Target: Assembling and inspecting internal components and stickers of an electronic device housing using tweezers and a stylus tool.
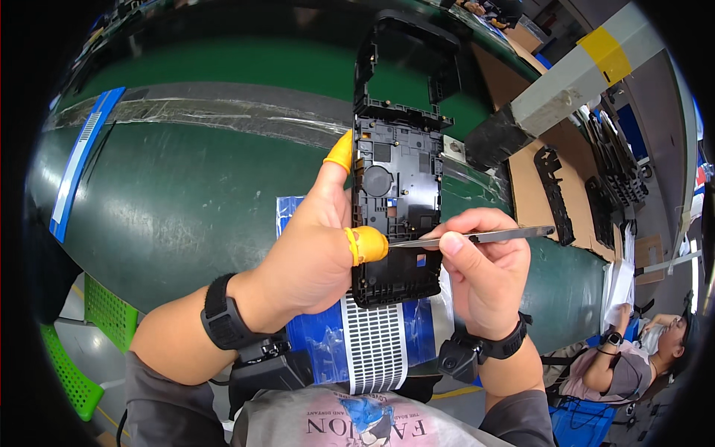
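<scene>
My left hand [313,231] is closed round the left side of a black plastic housing [398,160]. Yellow finger cots cover its thumb and one finger. The housing stands tilted over the bench, with ribs, a round recess and small brass-coloured inserts, and an open frame at its far end. Metal tweezers [506,235] are pinched in my right hand [488,272]. Their tips reach over the lower part of the housing, close to my left thumb; whether they grip anything is too small to tell. Below the housing lies a sheet of small dark stickers [375,346] on blue film [316,346].
A blue-edged label strip [86,164] lies on the green bench [186,201] at left. A grey post [566,97] rises at the right, beside a cardboard box [532,194] holding black plastic parts. Another person [618,365] sits at far right. Green stools [108,309] stand at lower left.
</scene>
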Demonstrator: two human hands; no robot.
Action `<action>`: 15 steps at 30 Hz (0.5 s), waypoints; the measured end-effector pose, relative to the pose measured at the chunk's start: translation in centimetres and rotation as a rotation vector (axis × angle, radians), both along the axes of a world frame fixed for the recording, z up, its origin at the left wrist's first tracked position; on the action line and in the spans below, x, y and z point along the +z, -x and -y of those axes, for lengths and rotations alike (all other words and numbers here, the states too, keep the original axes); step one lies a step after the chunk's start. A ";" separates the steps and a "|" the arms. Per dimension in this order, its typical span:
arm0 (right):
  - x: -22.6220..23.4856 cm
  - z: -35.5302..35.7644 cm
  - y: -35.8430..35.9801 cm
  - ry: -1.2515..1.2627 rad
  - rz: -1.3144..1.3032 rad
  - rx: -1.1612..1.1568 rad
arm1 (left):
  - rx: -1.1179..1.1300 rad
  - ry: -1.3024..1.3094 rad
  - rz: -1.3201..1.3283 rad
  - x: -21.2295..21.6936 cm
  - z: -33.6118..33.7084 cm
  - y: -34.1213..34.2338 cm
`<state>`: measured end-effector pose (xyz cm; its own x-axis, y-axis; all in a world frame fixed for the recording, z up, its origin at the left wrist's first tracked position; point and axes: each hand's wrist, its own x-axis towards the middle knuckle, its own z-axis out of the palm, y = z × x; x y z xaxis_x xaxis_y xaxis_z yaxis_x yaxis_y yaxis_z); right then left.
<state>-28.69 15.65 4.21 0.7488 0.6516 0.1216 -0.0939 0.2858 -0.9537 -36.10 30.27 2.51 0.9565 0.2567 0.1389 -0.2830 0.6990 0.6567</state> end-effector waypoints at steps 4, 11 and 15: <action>0.0 -0.3 -1.1 -0.136 -0.053 -0.085 | 0.065 -0.140 0.070 0.1 -1.2 -0.3; -3.2 -1.5 -1.6 0.099 -0.103 -0.049 | 0.296 -0.020 0.146 1.9 -5.7 -1.0; -4.6 -2.4 -1.3 0.194 -0.090 0.015 | 0.357 0.067 0.036 1.1 -6.5 -1.3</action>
